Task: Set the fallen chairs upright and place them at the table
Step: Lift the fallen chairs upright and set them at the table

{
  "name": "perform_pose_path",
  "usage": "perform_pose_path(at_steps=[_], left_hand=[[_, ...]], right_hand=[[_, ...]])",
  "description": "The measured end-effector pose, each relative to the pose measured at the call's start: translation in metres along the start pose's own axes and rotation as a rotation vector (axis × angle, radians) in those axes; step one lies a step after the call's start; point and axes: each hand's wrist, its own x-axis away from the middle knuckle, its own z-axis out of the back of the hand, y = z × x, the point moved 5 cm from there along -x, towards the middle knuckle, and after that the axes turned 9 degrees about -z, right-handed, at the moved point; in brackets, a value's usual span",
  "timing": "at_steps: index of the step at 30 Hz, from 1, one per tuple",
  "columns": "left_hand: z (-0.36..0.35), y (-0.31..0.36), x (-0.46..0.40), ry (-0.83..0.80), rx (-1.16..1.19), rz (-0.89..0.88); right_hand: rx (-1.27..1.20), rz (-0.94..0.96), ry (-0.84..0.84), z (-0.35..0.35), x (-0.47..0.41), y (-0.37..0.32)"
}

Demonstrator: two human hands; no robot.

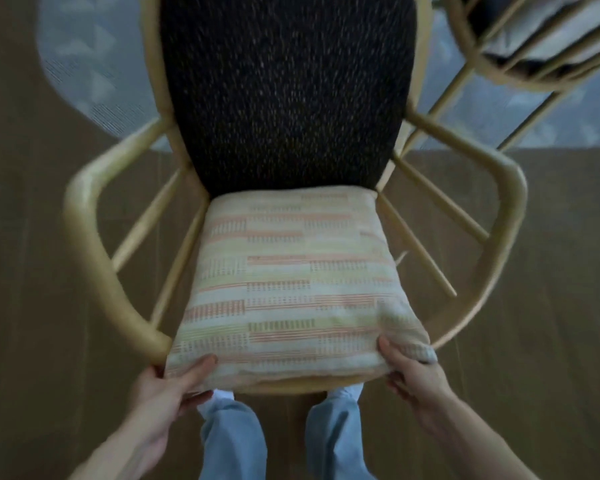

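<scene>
Looking straight down on a wooden armchair (284, 209), standing upright on the brown floor (25, 271), dark speckled backrest (284, 88) farthest away and striped seat cushion (288, 289) closest. Left hand (167, 386) gripping the near left corner of the cushion, thumb on top, fingers curled under the seat edge. Right hand (413, 372) doing the same at the near right corner, thumb pressed into the fabric. Jeans legs (232, 441) right behind the seat front. Second chair (534, 46) up top right, tilted, its legs close beside the armchair's right armrest. Pale patterned rug (84, 64) under the far half. Everything a bit motion-blurred.
</scene>
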Motion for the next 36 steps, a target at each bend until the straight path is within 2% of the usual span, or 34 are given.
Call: perform_pose_path(at_steps=[7, 15, 19, 25, 29, 36], left_hand=[[0.007, 0.125, 0.057, 0.065, -0.009, -0.035], [-0.023, 0.263, 0.026, 0.102, 0.066, -0.202], [-0.051, 0.334, 0.006, 0.113, 0.119, -0.318], [-0.088, 0.427, -0.036, 0.059, 0.112, -0.368], [-0.109, 0.471, -0.069, 0.0, 0.024, -0.341], [-0.123, 0.509, -0.094, 0.027, -0.024, -0.337]], right_hand=[[0.032, 0.035, 0.02, -0.012, 0.11, -0.066], [0.102, 0.151, 0.056, -0.054, 0.15, -0.19], [0.109, 0.286, 0.158, -0.08, 0.163, -0.264], [0.094, 0.472, 0.227, -0.123, 0.173, -0.364], [0.079, 0.55, 0.255, -0.145, 0.169, -0.412], [0.106, 0.563, 0.272, -0.153, 0.165, -0.456]])
